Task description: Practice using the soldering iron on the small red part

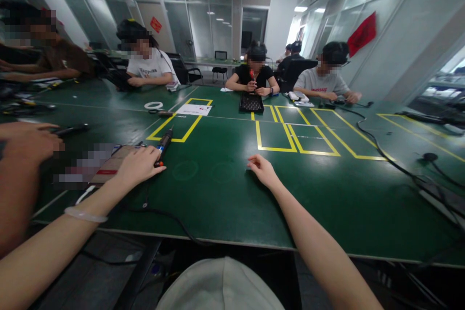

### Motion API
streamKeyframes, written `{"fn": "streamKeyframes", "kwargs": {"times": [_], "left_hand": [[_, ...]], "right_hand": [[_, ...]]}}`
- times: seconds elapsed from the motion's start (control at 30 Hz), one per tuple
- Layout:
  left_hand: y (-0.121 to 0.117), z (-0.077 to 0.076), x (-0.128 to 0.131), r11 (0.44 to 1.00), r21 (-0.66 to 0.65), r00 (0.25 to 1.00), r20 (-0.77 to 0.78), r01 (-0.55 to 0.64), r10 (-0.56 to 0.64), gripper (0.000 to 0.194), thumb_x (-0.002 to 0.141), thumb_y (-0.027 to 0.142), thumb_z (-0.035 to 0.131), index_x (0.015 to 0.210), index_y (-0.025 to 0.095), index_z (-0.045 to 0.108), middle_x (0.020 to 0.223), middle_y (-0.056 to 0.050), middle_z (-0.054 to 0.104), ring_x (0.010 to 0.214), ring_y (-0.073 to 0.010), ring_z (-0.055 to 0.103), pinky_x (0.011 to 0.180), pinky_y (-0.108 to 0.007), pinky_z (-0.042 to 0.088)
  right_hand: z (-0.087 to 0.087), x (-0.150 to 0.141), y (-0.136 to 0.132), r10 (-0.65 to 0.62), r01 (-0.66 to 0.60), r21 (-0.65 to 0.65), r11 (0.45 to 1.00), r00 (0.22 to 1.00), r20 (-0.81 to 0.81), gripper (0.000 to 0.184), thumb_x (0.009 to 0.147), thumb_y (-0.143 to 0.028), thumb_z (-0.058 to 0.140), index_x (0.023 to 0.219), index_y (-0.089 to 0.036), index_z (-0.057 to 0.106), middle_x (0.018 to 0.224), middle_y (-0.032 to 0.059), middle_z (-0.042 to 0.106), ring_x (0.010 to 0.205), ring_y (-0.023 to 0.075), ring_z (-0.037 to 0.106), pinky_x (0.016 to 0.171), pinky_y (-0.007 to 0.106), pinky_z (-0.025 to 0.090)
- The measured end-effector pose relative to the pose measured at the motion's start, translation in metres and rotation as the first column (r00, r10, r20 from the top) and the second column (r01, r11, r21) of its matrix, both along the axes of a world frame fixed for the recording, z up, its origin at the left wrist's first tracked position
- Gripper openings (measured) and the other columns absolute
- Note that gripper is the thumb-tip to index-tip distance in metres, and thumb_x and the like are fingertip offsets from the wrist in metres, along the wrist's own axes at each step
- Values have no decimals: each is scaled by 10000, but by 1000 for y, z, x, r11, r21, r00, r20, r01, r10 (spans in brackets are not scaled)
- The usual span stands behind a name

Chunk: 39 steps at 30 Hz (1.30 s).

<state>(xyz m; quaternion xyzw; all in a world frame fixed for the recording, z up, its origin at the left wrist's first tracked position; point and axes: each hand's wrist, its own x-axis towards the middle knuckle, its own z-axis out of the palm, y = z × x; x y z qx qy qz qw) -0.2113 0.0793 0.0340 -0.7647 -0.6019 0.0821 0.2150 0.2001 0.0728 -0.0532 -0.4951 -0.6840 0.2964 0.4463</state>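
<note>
My left hand (140,162) lies at the left, closed around a slim pointed hand tool (165,141) with a black and blue body and an orange end. The tool's thin tip points away from me, and its exact kind does not show clearly. Beneath that wrist is a flat brown object (109,167) with a red stripe, partly covered by my forearm. My right hand (263,170) rests on the green table (225,203) with its fingers loosely bent and a little apart. No object can be made out in it.
Yellow tape outlines (276,149) mark the tabletop. A white sheet (194,110), a white ring (153,105) and a black tray (251,103) lie farther back. Another person's arm (22,174) reaches in at left. Black cables (378,147) run along the right. Several people sit across.
</note>
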Motion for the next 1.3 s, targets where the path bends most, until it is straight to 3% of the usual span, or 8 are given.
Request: {"fn": "streamKeyframes", "kwargs": {"times": [0.27, 0.33, 0.4, 0.47, 0.57, 0.7, 0.97, 1.3], "left_hand": [[3, 11, 17, 997, 6, 947, 315, -71, 66, 294, 886, 405, 393, 914, 163, 558, 957, -108, 657, 975, -276, 600, 885, -406, 437], [3, 15, 40, 990, -140, 779, 623, 22, 71, 317, 880, 450, 409, 953, 175, 549, 902, -84, 670, 879, -240, 638, 802, -368, 480], [2, 15, 75, 919, -258, 471, 877, 298, 94, 345, 880, 477, 422, 978, 167, 537, 922, -65, 676, 822, -181, 648, 746, -319, 505], [-1, 12, 117, 847, -279, 234, 954, 452, 189, 374, 861, 490, 472, 1001, 154, 554, 888, -57, 662, 749, -144, 633, 686, -289, 510], [-4, 1, 173, 763, -284, 64, 950, 580, 305, 395, 880, 465, 469, 1096, 157, 590, 889, -50, 636, 732, -116, 609, 674, -268, 513], [-4, -22, 214, 741, -307, 67, 940, 598, 335, 416, 928, 378, 388, 1208, 143, 587, 941, -73, 644, 783, -124, 605, 711, -276, 514], [-9, -46, 215, 805, 61, 278, 921, 590, -274, 286, 892, 293, 519, 1099, 212, 699, 979, -56, 652, 905, -161, 598, 819, -280, 460], [-11, -47, 216, 818, 58, 160, 970, 572, -181, 299, 792, 247, 637, 1083, 186, 607, 969, -33, 658, 849, -140, 623, 757, -255, 490]], "right_hand": [[3, -2, -3, -7, 7, -4, 1000, 1000, 21, 176, 807, -228, 518, 957, -187, 600, 828, 28, 683, 762, 167, 632, 737, 311, 478], [3, -3, -2, -6, 6, -6, 1000, 1000, 20, 181, 808, -229, 520, 961, -185, 604, 835, 30, 688, 773, 170, 637, 741, 311, 478], [2, -3, -2, -1, 1, -2, 1000, 1000, 7, 191, 810, -235, 521, 972, -184, 607, 843, 30, 692, 781, 169, 640, 747, 311, 481], [3, -3, -1, 11, -11, -3, 1000, 1000, -15, 184, 814, -257, 526, 958, -183, 613, 833, 28, 694, 774, 167, 641, 743, 309, 485], [8, -3, -1, 54, -58, -49, 997, 995, -86, 201, 838, -345, 527, 775, -173, 608, 706, 25, 662, 680, 157, 622, 677, 290, 491], [16, -7, -5, 128, -178, -173, 969, 955, -268, 384, 865, -502, 494, 698, -167, 582, 566, 11, 588, 503, 123, 540, 514, 254, 462], [14, -15, -11, 128, -339, -337, 879, 846, -517, 393, 742, -507, 700, 856, -160, 554, 715, 25, 654, 582, 125, 636, 465, 219, 519], [4, -13, -4, 149, -336, -257, 906, 823, -549, 374, 637, -357, 805, 844, -159, 565, 672, -3, 650, 619, 134, 643, 532, 247, 546]]}}
